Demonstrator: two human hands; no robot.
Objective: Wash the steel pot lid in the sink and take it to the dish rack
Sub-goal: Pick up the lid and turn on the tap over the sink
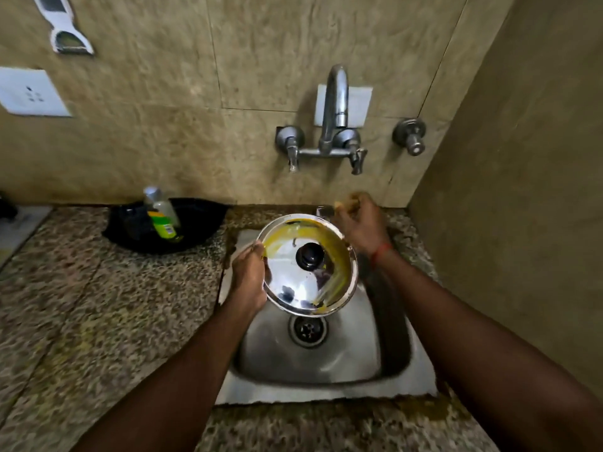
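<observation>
The steel pot lid (306, 285) has a black knob and yellow smears on its top. It hangs tilted over the steel sink (326, 363), above the drain. My left hand (249, 275) grips the lid's left rim. My right hand (359, 223) is behind the lid near the sink's back edge, fingers closed on something yellowish and blurred, perhaps a scrubber (347, 202). No dish rack is in view.
A wall tap (332, 119) with two handles stands above the sink, with no water visible. A black pan (166, 226) holding a dish soap bottle (161, 213) sits on the granite counter (98, 305) to the left. A tiled wall closes the right side.
</observation>
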